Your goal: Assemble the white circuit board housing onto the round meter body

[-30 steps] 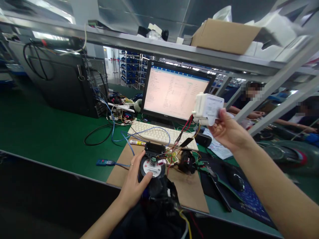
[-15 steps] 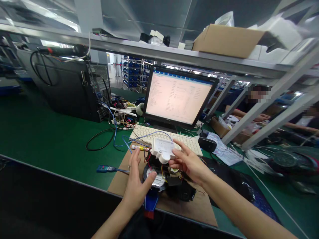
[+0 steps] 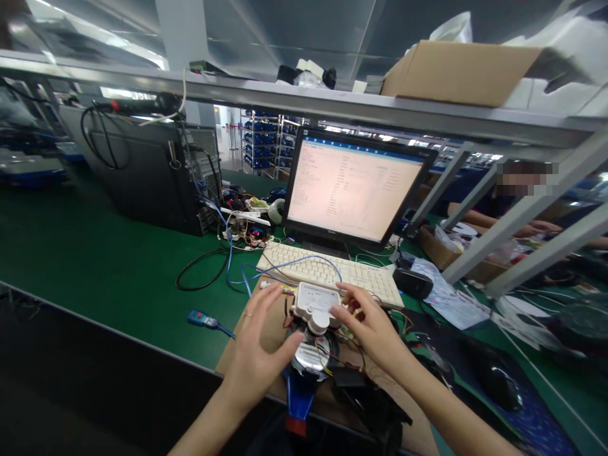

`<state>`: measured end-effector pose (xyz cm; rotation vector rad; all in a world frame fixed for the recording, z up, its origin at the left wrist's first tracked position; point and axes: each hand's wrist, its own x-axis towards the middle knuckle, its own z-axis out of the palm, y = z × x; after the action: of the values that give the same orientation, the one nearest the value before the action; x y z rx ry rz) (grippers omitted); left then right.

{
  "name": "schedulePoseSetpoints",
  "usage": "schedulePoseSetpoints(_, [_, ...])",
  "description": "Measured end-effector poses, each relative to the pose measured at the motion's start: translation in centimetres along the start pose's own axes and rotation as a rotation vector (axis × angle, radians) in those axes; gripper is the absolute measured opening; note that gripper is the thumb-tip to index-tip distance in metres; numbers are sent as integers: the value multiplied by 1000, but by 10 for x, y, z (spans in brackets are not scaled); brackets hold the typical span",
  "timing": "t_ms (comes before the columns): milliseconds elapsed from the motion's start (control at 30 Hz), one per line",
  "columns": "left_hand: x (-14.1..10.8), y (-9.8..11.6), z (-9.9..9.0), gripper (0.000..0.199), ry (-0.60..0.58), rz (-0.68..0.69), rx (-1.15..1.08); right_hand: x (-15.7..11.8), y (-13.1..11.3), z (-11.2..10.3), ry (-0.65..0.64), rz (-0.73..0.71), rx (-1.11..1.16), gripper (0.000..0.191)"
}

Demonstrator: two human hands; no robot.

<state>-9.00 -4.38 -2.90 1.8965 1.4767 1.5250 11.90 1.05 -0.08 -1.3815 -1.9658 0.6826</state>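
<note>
A white plastic housing with a rounded bulge at its near edge sits over a wired device. My right hand grips its right end, thumb on top and fingers curled at the side. To the left, my left hand is open, thumb and fingers spread, apart from the housing. Below the housing shows a round part with a silver face, with thin red, yellow and black wires beside it. A blue piece with a red tip sticks out toward me. Black parts lie at its right.
A cardboard sheet lies under the device. Behind are a cream keyboard and a monitor. A small blue module lies left, a black mouse right. A computer case stands left; a co-worker's hands show beyond the frame.
The white housing has come down closer to the device in my right hand. The black parts have shifted right and nearer. My left hand stays open. The view has shifted slightly.
</note>
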Motion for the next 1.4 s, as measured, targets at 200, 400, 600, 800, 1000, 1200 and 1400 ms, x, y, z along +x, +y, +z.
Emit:
schedulePoseSetpoints(200, [-28,-58,-79,30,63,-26,517,-9,7,3,17,-161,-17,47])
schedulePoseSetpoints(400, [-18,-121,-113,32,-389,51,712,-6,0,16,-73,-237,2,37])
schedulePoseSetpoints(600, [-9,-113,-109,33,-334,90,770,3,-3,30,40,-187,87,28])
schedulePoseSetpoints(800, [-72,-28,-56,18,-119,488,514,4,-3,30,51,-195,91,27])
schedulePoseSetpoints(1000, [-139,10,24,22,-521,404,338,4,0,29,58,-192,75,27])
schedulePoseSetpoints(1200, [-149,4,45,52,-618,86,301,5,-2,29,55,-205,54,28])
schedulePoseSetpoints(1400, [-113,38,50,39,-665,-13,-101,7,-1,27,24,-213,14,31])
